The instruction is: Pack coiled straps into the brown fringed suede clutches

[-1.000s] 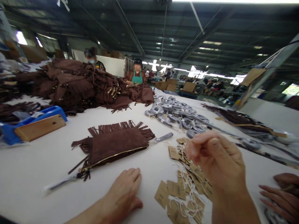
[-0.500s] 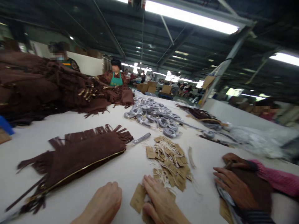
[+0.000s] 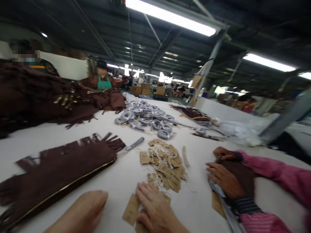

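Note:
My right hand (image 3: 155, 207) lies over kraft-paper tags at the near edge of a tag pile, its fingers stretched forward and its thumb bent to the left. A loose brown tag (image 3: 131, 208) lies against its left side, and another shows partly under the thumb. The tag pile (image 3: 167, 168), tangled with white strings, spreads just beyond the fingertips. My left hand (image 3: 89, 207), blurred, is closed above the white table; its curled fingers hide whatever they hold, if anything. Beyond it lies a dark brown fringed bag (image 3: 65, 171) with a gold zipper.
Coiled grey straps (image 3: 148, 118) are heaped mid-table. More brown bags (image 3: 36, 97) pile up at left. On the right, a co-worker's hands (image 3: 225, 181) press on a brown piece. Plastic wrap (image 3: 238, 129) lies at the far right of the table (image 3: 194, 207).
The view has swung right, so things appear shifted left. My left hand has moved a little away from the right one. My right hand stays on the tags.

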Motion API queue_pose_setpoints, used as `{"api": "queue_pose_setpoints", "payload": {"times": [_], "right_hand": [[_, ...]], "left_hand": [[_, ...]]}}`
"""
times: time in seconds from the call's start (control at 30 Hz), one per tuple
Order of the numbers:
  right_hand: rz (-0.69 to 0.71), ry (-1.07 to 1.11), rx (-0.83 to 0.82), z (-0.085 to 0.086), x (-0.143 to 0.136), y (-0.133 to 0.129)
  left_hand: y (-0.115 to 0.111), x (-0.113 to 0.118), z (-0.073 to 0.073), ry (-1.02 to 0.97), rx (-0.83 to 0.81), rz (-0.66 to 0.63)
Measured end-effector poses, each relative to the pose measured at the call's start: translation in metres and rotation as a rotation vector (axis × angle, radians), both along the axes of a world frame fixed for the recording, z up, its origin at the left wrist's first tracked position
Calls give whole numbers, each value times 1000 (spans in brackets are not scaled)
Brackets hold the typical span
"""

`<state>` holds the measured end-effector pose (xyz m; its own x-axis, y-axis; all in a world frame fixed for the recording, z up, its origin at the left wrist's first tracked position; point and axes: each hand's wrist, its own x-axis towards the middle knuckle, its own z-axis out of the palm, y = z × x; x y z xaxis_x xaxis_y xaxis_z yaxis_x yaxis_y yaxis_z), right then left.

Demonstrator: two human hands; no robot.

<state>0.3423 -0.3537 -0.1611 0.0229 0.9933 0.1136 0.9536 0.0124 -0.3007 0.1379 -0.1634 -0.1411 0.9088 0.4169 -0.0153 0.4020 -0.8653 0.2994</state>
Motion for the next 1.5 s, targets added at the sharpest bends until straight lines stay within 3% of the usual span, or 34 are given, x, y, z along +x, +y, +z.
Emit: {"api": "queue_pose_setpoints", "payload": {"times": [0.1,0.2,0.33,0.53,0.63,0.7,0.87,0.97,1.07,1.13,1.23,1.33,1.5], "right_hand": [[17,-18,17,-8,6,0],[95,-69,119,-23,16,4],[133,-241,229,-39,31,4],[144,-370,318,-64,51,5],[168,-350,326,-64,52,7],[131,-303,322,-52,47,9],[-128,61,305,1,16,28],[-279,290,215,23,4,53],[-300,447,107,29,11,73],[-366,622,132,30,25,79],[-479,1150,360,34,52,79],[-477,1583,562,40,71,74],[-470,1959,690,41,78,68]], "left_hand": [[10,14,32,27,-415,110],[21,33,38,-77,-761,253],[34,49,36,-181,-772,336],[46,44,39,-243,-783,375],[40,47,33,-265,-826,375],[33,54,28,-271,-866,365],[15,80,25,-272,-946,303],[6,94,30,-261,-962,273],[5,102,33,-233,-935,279],[7,104,32,-206,-888,304],[7,105,26,-154,-789,328],[0,110,22,-142,-682,297],[-10,121,25,-191,-530,190]]}}
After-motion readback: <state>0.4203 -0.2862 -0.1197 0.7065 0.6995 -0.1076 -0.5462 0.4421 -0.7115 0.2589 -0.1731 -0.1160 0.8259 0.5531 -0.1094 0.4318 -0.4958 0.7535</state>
